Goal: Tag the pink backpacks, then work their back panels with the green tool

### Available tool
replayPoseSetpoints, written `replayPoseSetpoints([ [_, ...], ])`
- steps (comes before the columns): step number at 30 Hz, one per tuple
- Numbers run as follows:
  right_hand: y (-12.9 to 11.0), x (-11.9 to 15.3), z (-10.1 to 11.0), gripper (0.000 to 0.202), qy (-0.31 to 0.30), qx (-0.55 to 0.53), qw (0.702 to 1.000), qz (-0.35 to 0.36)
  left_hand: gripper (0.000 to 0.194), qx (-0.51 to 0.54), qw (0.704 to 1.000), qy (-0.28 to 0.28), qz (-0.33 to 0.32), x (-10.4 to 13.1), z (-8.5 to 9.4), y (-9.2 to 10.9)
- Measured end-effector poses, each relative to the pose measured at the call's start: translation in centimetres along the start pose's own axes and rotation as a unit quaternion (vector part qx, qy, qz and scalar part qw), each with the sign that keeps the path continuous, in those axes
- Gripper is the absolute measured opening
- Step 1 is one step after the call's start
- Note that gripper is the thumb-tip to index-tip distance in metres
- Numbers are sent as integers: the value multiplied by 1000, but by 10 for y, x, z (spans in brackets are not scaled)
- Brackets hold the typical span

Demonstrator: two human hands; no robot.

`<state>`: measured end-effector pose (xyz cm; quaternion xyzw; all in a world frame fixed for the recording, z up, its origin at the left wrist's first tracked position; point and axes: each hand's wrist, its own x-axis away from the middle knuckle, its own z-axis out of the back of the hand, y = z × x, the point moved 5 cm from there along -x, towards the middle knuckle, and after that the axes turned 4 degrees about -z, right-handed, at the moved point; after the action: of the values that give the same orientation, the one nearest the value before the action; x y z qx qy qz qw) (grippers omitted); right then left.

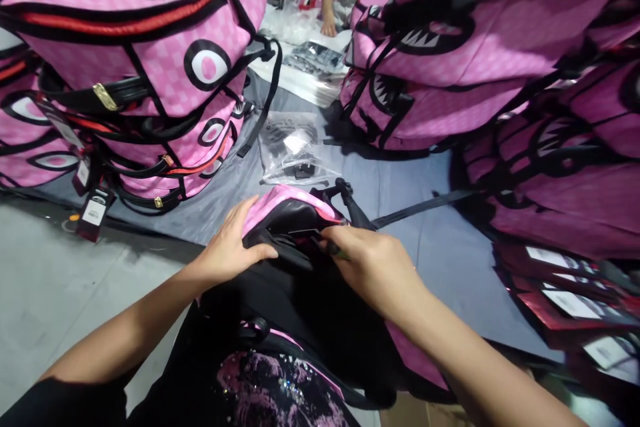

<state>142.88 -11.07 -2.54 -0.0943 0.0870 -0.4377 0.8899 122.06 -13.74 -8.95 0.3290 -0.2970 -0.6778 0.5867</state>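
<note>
A pink and black backpack [300, 283] lies at the table's near edge, its black side facing me. My left hand [230, 243] grips its upper left edge, thumb on the black panel and fingers against the pink fabric. At the top of the bag, my right hand [367, 257] is closed in a pinch around a small dark object [331, 247] with a bit of green. Its kind is mostly hidden by the fingers. A black strap [425, 210] runs from near the bag's top toward the right.
Stacks of pink shark-mouth backpacks stand at left [165, 80] and right [475, 73]. Between them a clear plastic bag [290, 143] with dark contents rests on the grey table cover [400, 183]. Hang tags [95, 210] dangle at left. A person's arm [329, 7] shows at the back.
</note>
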Motion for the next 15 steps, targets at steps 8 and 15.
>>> replayPoseSetpoints([
  [8, -26, -32, -40, 23, -222, 81, 972, 6, 80, 57, 998, -38, 14, 2, -14, -8],
  [15, -27, -35, -40, 23, -221, 55, 972, 63, 84, 61, 997, -41, -2, -3, -13, -10],
])
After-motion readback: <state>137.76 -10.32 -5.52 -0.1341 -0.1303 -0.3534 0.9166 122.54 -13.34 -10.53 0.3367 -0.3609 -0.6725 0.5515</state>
